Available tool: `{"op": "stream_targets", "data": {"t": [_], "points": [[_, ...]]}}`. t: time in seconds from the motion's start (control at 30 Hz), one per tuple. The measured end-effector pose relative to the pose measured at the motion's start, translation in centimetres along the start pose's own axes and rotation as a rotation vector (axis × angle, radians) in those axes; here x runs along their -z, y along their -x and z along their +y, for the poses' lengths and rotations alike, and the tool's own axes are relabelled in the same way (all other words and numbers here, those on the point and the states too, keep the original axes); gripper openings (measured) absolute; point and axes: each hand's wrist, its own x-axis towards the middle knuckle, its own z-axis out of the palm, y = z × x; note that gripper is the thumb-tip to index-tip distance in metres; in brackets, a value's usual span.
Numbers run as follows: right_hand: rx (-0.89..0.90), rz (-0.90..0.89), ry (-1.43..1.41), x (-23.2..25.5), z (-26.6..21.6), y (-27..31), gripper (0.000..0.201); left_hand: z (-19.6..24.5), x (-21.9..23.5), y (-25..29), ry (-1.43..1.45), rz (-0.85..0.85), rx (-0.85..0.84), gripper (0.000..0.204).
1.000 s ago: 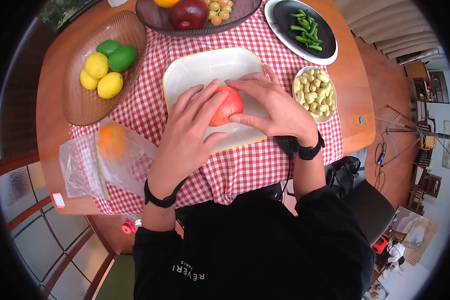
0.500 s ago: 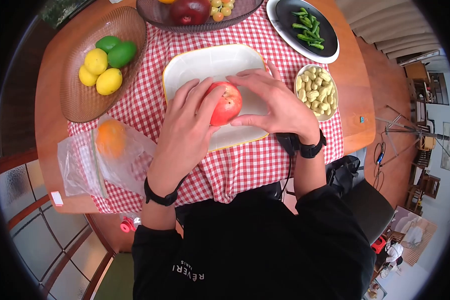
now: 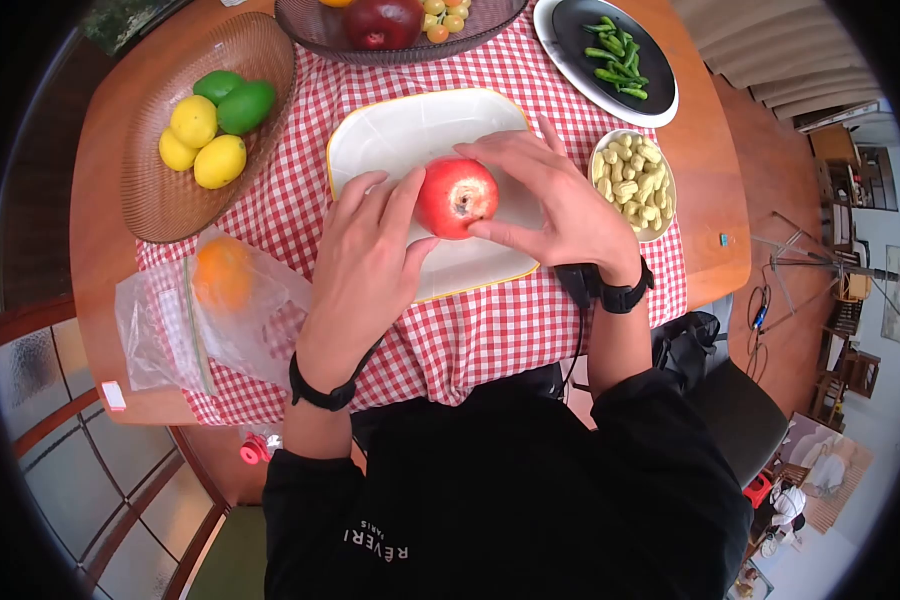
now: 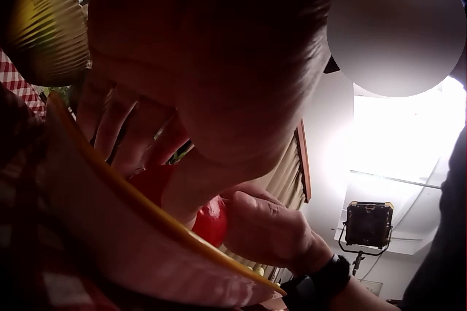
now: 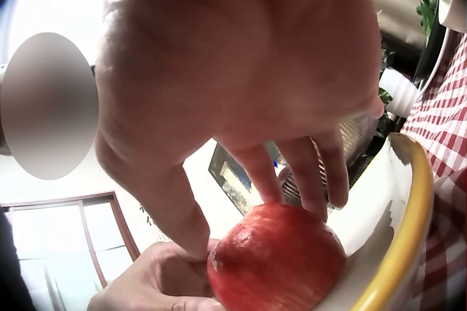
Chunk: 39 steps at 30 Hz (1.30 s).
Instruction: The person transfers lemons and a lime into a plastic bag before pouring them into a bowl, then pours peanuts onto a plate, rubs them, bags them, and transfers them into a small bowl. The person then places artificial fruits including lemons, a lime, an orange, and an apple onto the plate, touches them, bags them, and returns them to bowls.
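Observation:
A red pomegranate (image 3: 458, 199) is between both hands over a white dish with a yellow rim (image 3: 410, 118). Its pale, scarred crown end faces up toward the head camera. My right hand (image 3: 560, 205) holds it from the right, thumb on the near side and fingers on the far side. From the left, my left hand (image 3: 365, 250) has index finger and thumb at its edge. In the left wrist view the left thumb crosses in front of the fruit. The right wrist view shows the pomegranate (image 5: 277, 260) low, close over the dish.
A brown glass bowl (image 3: 150, 215) holds lemons and green fruit. Nearby lies an orange (image 3: 223, 272) in a plastic bag. Beyond stands a fruit bowl (image 3: 315, 42). At the right are a plate of green peppers (image 3: 620, 58) and a bowl of peanuts (image 3: 632, 185), beside the checked cloth (image 3: 480, 340).
The pomegranate has turned, bringing its crown end into view, and has shifted slightly right. My left fingers have slid from over the fruit to its left edge; my right hand stays around it.

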Motion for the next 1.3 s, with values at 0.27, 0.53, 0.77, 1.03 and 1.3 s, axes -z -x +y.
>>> {"op": "stream_targets", "data": {"t": [0.27,0.53,0.77,1.03,1.3], "points": [[-0.059,-0.044,-0.03,-0.3,0.4,-0.3,0.07,-0.1,0.1,-0.2,0.127,-0.014,0.035,0.075],[0.083,0.053,-0.023,-0.9,-0.2,-0.4,0.063,0.5,0.0,-0.1,0.14,-0.008,0.038,0.081],[0.044,0.041,-0.069,0.0,-0.3,-0.2,0.071,0.7,0.2,-0.7,0.106,0.063,-0.058,0.071],[0.088,-0.01,-0.01,-0.3,0.5,-0.2,0.071,0.7,0.2,-0.6,0.199,0.14,-0.074,0.066],[0.01,0.047,-0.018,-0.5,-0.1,-0.1,0.067,0.5,0.3,-0.5,0.111,0.048,-0.044,0.075]]}}
